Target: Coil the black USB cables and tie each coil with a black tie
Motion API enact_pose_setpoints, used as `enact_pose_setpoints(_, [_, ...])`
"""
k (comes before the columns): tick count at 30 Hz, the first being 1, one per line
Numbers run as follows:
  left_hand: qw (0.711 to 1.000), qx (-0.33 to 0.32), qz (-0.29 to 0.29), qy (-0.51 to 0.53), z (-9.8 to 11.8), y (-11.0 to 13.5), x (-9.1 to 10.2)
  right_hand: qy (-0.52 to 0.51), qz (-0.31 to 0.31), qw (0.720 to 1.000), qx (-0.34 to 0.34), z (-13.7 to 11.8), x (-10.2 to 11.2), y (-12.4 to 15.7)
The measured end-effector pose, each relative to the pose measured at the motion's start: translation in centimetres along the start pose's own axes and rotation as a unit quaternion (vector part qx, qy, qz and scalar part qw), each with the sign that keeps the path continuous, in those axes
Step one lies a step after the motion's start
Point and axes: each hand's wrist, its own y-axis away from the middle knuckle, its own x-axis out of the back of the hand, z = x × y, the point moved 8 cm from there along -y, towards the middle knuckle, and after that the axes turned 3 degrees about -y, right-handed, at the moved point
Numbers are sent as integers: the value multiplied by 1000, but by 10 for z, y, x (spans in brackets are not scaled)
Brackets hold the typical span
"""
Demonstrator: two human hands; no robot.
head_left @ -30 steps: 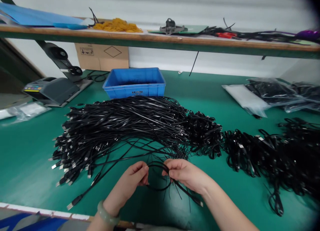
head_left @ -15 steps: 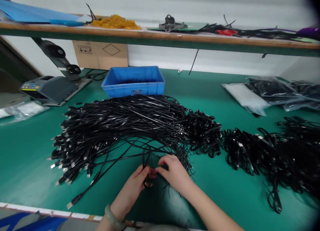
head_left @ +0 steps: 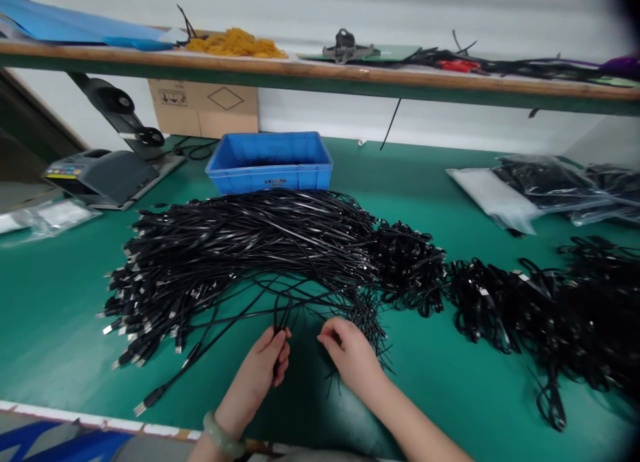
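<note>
My left hand (head_left: 265, 362), with a pale green bangle on its wrist, is closed around a coiled black USB cable (head_left: 283, 310); loops stick up above the thumb. To its right and apart from it, my right hand (head_left: 347, 352) has thumb and fingertips pinched together. Whatever is between those fingers, if anything, is too small to make out. Just beyond the right hand lies a heap of thin black ties (head_left: 367, 315). A large pile of straight black USB cables (head_left: 250, 235) stretches in front of both hands, and one cable's plug (head_left: 147, 401) points toward the front left.
Coiled cable bundles (head_left: 500, 302) run along the right side. A blue bin (head_left: 270, 175) stands behind the pile, with a grey machine (head_left: 107, 175) at left. Plastic bags (head_left: 545, 189) lie back right. A shelf (head_left: 320, 72) spans the back, carrying yellow bands (head_left: 237, 43).
My hands have drawn apart: the left has moved left with the coiled cable, while the right has stayed near the ties, its fingers closing into a pinch.
</note>
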Motion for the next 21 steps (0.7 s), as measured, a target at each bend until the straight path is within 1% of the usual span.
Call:
enact_pose_setpoints(1, [1000, -8, 7, -18, 0, 0, -1, -84, 0, 996, -14, 0, 0, -1])
enact_pose_setpoints(2, [999, -21, 15, -38, 2, 0, -3, -187, -5, 982, -37, 0, -3, -1])
enact_pose_setpoints(3, [997, -40, 27, -63, 5, 1, -5, -294, -12, 953, -70, 2, -8, -2])
enact_pose_setpoints(4, [993, -64, 39, -90, 9, 3, -7, -386, -20, 916, -105, 2, -14, -2])
enact_pose_setpoints(5, [988, -88, 50, -116, 14, 6, -10, -445, -27, 885, -138, 3, -21, -1])
enact_pose_setpoints(6, [982, -111, 59, -141, 19, 10, -14, -464, -34, 870, -161, 2, -26, -1])
enact_pose_setpoints(7, [976, -128, 63, -162, 23, 14, -18, -464, -36, 868, -174, 2, -29, -1])
enact_pose_setpoints(9, [969, -149, 55, -189, 29, 19, -25, -442, -36, 879, -172, 1, -31, -2])
enact_pose_setpoints(10, [971, -147, 40, -183, 30, 21, -29, -432, -33, 886, -164, 0, -30, -2])
enact_pose_setpoints(12, [983, -120, -1, -136, 27, 20, -34, -421, -28, 895, -143, 0, -24, -2])
enact_pose_setpoints(14, [993, -76, -45, -78, 21, 17, -37, -391, -47, 914, -93, -6, -15, -2])
enact_pose_setpoints(16, [995, -46, -77, -52, 16, 13, -40, -344, -94, 934, -28, -14, -10, -1])
enact_pose_setpoints(18, [993, -44, -95, -47, 15, 12, -42, -302, -131, 944, 12, -19, -8, 1])
enact_pose_setpoints(19, [993, -45, -99, -41, 16, 12, -43, -293, -131, 947, 16, -19, -7, 1])
enact_pose_setpoints(21, [993, -53, -97, -31, 20, 13, -43, -283, -109, 953, 14, -18, -3, 0])
